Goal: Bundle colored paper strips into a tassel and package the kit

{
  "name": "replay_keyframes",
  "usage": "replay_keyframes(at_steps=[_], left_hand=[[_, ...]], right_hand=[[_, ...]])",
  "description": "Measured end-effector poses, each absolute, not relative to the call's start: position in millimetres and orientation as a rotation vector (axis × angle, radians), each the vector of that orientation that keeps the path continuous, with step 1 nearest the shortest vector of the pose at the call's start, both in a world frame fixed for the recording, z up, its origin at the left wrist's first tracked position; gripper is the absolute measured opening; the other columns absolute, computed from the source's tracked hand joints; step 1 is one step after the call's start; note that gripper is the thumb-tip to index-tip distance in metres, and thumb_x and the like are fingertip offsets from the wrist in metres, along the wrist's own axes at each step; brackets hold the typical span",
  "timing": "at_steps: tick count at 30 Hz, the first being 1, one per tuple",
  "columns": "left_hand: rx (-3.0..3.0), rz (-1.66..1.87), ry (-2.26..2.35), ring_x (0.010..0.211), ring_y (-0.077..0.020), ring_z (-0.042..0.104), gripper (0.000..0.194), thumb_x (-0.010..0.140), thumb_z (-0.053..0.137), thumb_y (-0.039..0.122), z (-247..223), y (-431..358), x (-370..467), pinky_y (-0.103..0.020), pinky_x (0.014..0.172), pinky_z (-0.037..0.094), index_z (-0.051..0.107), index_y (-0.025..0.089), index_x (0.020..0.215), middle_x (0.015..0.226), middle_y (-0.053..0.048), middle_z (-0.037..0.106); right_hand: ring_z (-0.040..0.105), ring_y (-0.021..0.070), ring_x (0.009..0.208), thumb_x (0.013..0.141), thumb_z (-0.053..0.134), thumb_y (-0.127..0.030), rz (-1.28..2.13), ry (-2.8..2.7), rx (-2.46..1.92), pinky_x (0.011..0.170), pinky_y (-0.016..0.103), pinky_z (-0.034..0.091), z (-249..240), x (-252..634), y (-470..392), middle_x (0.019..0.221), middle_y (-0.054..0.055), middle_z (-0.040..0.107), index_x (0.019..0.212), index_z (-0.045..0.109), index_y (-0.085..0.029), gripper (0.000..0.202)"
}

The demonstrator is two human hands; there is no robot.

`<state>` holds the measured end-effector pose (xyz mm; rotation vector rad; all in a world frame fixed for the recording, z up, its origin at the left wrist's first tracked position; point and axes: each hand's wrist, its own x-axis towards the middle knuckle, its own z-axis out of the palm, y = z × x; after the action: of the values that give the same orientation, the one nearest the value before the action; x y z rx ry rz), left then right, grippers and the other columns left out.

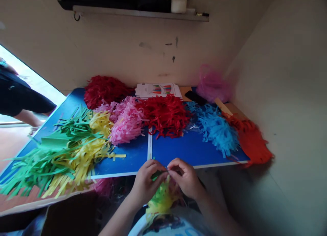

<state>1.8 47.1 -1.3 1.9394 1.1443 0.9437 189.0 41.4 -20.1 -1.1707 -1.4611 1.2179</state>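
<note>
My left hand (149, 181) and my right hand (185, 176) meet at the near edge of the blue table (173, 150), both pinching with thumb and fingers. Below the fingertips hangs a paper tassel (162, 196) in yellow, green and some pink, its top hidden between my fingers. A bit of green strip shows inside my left hand. What exactly the fingertips press together is too small to tell. Piles of fringed paper lie beyond: red (166, 115), pink (127, 121), blue (217, 127), yellow (89, 150) and green (43, 164).
Orange fringe (252, 140) hangs over the table's right corner. Another red pile (106, 89), printed cards (158, 90), a dark phone (195, 97) and a pink plastic bag (213, 84) lie along the wall. A shelf (143, 13) is above. A person (20, 92) stands at the left doorway.
</note>
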Motion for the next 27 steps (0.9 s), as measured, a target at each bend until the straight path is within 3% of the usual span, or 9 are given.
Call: replay_keyframes(at_steps=[3,6,10,21,24,27], left_hand=[[2.043,0.944,1.195,0.083,-0.0185,0.066,0.009,0.088,0.062,0.026,-5,47,-3,-0.029,0.073,0.052,0.068,0.02,0.089,0.087,-0.007,0.07],[2.165,1.044,1.205,0.093,-0.0197,0.066,0.016,0.086,0.065,0.024,-9,45,-2,-0.036,0.09,0.049,0.066,0.022,0.102,0.099,-0.007,0.072],[2.271,1.179,1.165,0.077,-0.013,0.067,0.009,0.087,0.062,0.015,-10,41,7,-0.039,0.102,0.04,0.065,0.023,0.09,0.083,0.002,0.072],[2.307,1.035,1.142,0.077,-0.0142,0.069,0.008,0.09,0.056,0.018,-25,45,22,-0.041,0.101,0.041,0.061,0.022,0.087,0.084,0.001,0.074],[2.304,0.948,1.109,0.073,-0.0157,0.068,0.011,0.09,0.054,0.023,-33,47,32,-0.04,0.095,0.047,0.061,0.022,0.081,0.077,0.001,0.072],[2.28,0.883,1.089,0.072,-0.0178,0.068,0.016,0.09,0.055,0.029,-34,47,31,-0.033,0.079,0.053,0.065,0.022,0.079,0.073,-0.001,0.072]], right_hand=[[0.063,0.0142,0.081,0.086,0.056,-0.016,1.08,-1.541,-1.182,0.075,0.024,0.05,-15,192,41,0.087,0.001,0.065,0.089,0.062,-0.022,0.009],[0.064,0.0143,0.081,0.085,0.055,-0.013,0.96,-1.597,-1.158,0.076,0.025,0.051,-10,191,40,0.085,0.001,0.065,0.09,0.06,-0.022,0.011],[0.064,0.0137,0.079,0.086,0.055,-0.012,0.848,-1.624,-1.142,0.074,0.024,0.052,-9,186,35,0.084,0.001,0.065,0.09,0.058,-0.022,0.012],[0.064,0.0143,0.076,0.083,0.055,-0.011,0.722,-1.673,-1.24,0.073,0.025,0.051,-18,194,27,0.082,0.002,0.067,0.088,0.059,-0.022,0.013],[0.064,0.0147,0.075,0.082,0.055,-0.011,0.719,-1.71,-1.228,0.072,0.025,0.051,-18,199,26,0.081,0.003,0.068,0.085,0.061,-0.021,0.012],[0.065,0.0148,0.08,0.084,0.056,-0.012,0.747,-1.699,-1.215,0.075,0.025,0.051,-19,219,20,0.083,0.003,0.069,0.087,0.063,-0.021,0.011]])
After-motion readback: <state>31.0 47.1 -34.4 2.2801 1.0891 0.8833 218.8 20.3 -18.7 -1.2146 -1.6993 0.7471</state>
